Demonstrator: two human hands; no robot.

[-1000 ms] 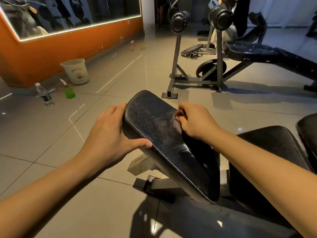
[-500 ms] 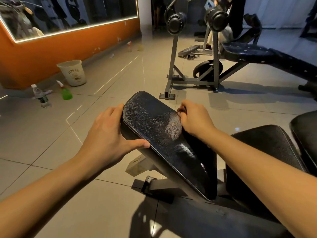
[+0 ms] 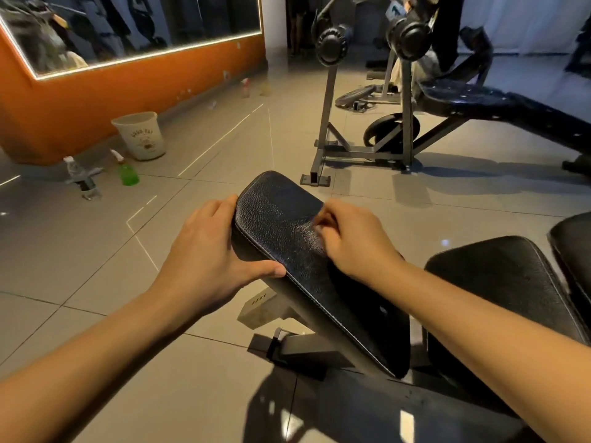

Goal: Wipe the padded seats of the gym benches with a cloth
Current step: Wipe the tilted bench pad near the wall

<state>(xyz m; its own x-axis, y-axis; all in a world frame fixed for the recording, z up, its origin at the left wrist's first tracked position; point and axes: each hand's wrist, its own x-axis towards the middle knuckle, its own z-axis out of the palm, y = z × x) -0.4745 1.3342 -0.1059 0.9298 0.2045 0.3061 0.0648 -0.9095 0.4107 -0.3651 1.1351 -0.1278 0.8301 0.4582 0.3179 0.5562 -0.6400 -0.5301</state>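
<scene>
two bare forearms reach in from the bottom edge. the left hand (image 3: 208, 251) grips the left rim of the padded seat (image 3: 281, 215), thumb lying on the top face by the stitched seam, fingers curled round the side. the right hand (image 3: 351, 238) rests on the right part of the same seat with its fingers curled under. a pale blur sits at the fingertips, and i cannot tell whether they pinch a cloth or hold nothing. the seat is black and grained, set at a slant on a grey metal frame (image 3: 307, 350) that stands on the tiled floor (image 3: 80, 266). just to its right lies a second black pad (image 3: 499, 282). further off, on the floor to the left, stand a clear bottle (image 3: 81, 180) and a green spray bottle (image 3: 128, 174), with a pale bucket (image 3: 140, 135) behind them near the orange wall (image 3: 96, 100). to the right stands a grey rack (image 3: 327, 123) with a weight plate (image 3: 380, 129) by its foot, and a black weight bench (image 3: 473, 97) reaches past it. a lit-edged mirror (image 3: 144, 24) hangs on the orange wall
</scene>
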